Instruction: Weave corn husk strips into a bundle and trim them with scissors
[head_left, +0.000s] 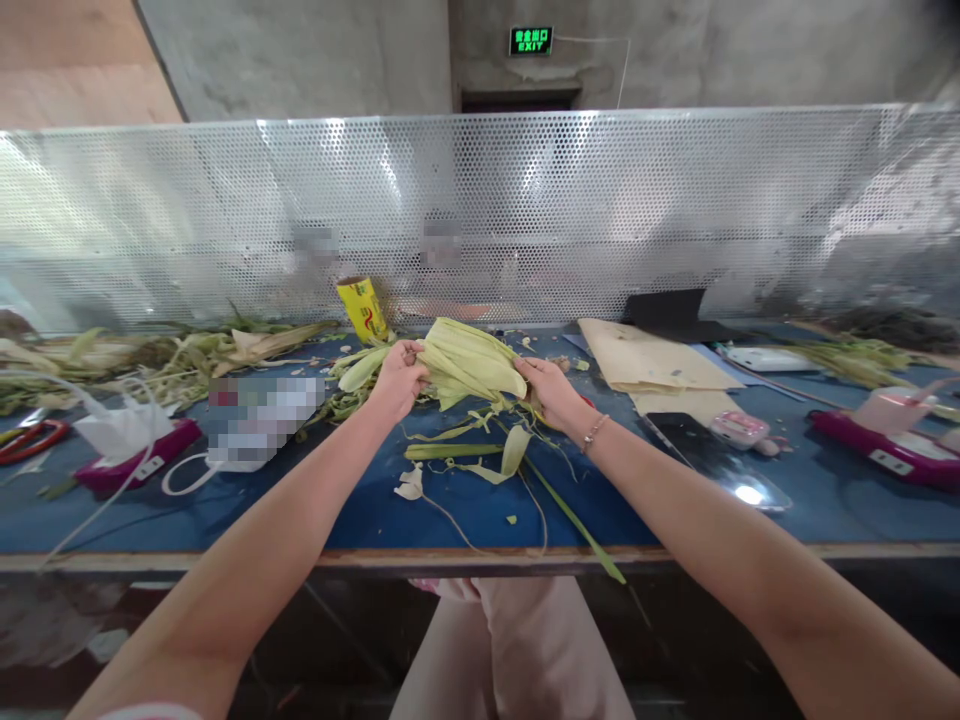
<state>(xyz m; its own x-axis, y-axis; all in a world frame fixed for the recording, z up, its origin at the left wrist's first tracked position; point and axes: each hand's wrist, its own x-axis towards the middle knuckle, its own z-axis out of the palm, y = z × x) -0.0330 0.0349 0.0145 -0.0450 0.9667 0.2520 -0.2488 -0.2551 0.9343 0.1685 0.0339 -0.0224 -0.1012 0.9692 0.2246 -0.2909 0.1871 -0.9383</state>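
A broad, pale yellow-green bundle of leaves, like corn husk (476, 362), is stretched between my two hands above the blue table (360, 520). My left hand (403, 378) pinches its left end with fingers closed. At its right end my right hand (553, 388) grips the edge, thumb on top. Loose strips and stalks lie under the bundle, among them a short green stalk (454, 452), a curled pale leaf (514, 452) and a long green strip (577, 520) that hangs over the front edge. A white dried flower-like scrap (409, 485) lies nearby.
A yellow tube (363, 309) stands tilted behind my left hand. To the left are leaf heaps (195, 355), a purple power strip (139, 455) and red-handled scissors (34, 440). Brown paper (652, 360), a phone (712, 460) and another purple strip (885, 450) lie right. A perforated metal screen (480, 200) closes the back.
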